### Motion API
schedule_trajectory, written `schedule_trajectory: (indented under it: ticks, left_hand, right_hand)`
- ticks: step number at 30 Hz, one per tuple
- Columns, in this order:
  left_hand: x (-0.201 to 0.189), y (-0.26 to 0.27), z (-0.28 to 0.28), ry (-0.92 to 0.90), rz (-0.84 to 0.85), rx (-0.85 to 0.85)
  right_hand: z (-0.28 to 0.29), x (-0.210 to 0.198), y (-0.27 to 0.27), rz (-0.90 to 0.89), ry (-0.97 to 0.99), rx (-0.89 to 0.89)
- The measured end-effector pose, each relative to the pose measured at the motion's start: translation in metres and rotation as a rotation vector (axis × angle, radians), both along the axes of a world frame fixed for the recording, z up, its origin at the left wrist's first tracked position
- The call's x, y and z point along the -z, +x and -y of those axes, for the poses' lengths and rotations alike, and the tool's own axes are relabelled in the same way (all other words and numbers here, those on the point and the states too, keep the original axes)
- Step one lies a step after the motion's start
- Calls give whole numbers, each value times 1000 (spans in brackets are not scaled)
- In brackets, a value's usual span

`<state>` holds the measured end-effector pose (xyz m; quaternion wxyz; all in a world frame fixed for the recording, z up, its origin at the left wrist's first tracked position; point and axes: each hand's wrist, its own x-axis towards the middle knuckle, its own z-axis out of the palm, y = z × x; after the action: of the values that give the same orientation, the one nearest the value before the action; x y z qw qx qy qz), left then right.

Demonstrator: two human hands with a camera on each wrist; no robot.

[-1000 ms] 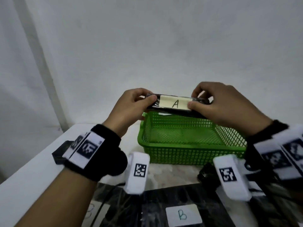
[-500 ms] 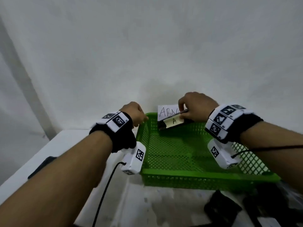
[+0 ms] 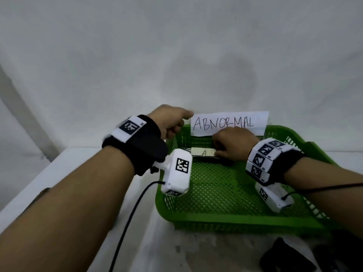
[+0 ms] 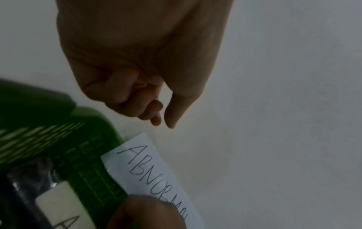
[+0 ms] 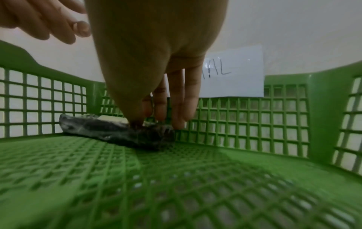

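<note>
A black packet [image 3: 204, 154] with a pale label marked A lies on the floor of the green mesh basket [image 3: 216, 218], close to its far wall. My right hand [image 3: 217, 152] pinches the packet's right end. In the right wrist view the thumb and fingers [image 5: 156, 124] press down on the packet [image 5: 109, 130]. My left hand [image 3: 172, 120] hovers over the basket's far left corner, fingers loosely curled and holding nothing [image 4: 162, 122]. A white paper sign reading ABNORMAL [image 3: 227, 123] is fixed to the far wall of the basket.
The basket stands on a white table [image 3: 78, 173] against a plain white wall. Black items [image 3: 284, 256] lie on the table in front of the basket at the lower right. A black cable [image 3: 129, 213] hangs from my left wrist camera.
Both hands held the packet above the basket a second ago. The left hand has let go and moved to the far left corner. The right hand has lowered the packet onto the basket floor.
</note>
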<state>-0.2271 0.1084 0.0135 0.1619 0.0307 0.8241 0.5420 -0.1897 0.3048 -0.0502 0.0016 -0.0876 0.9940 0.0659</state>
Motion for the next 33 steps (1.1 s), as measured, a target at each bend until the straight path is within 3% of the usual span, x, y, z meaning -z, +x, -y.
schedule_trajectory:
  ticks: [6,12,18,24,30,33]
  left_hand:
    - [24,-1,-5,113,-57,-99]
    - [25,2,1,145,-26,-116]
    - [4,24,11,304,-10,-9]
    - [-20,72,26,305,-70,74]
    - [-11,145,35,289,-72,144]
    - [3,182,41,185,-126,239]
  right_hand:
    - [0,12,4,8,-134,-86]
    - [7,14,2,-10,-10,-115]
    - [15,-58,9,-116,-97,-92]
    - [28,-126,71,-161,-131,-56]
    - [43,-130,158,-72,-87,-16]
    - [47,-115,202,7,-142,-7]
